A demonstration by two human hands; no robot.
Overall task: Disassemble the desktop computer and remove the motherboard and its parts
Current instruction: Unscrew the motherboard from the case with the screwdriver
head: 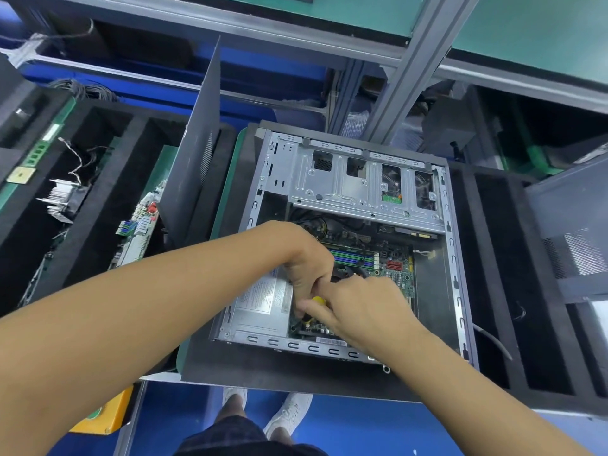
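The open computer case (348,245) lies on its side. The motherboard (391,268) sits on the case floor, below the drive cage (365,182) and right of the power supply (263,301). Left hand (307,258) and right hand (358,304) are curled together around a yellow-handled tool (318,301) over the board's lower left; what the tip engages is hidden. Judgement: the board is light, thin and fragile, best lifted by its bare edges.
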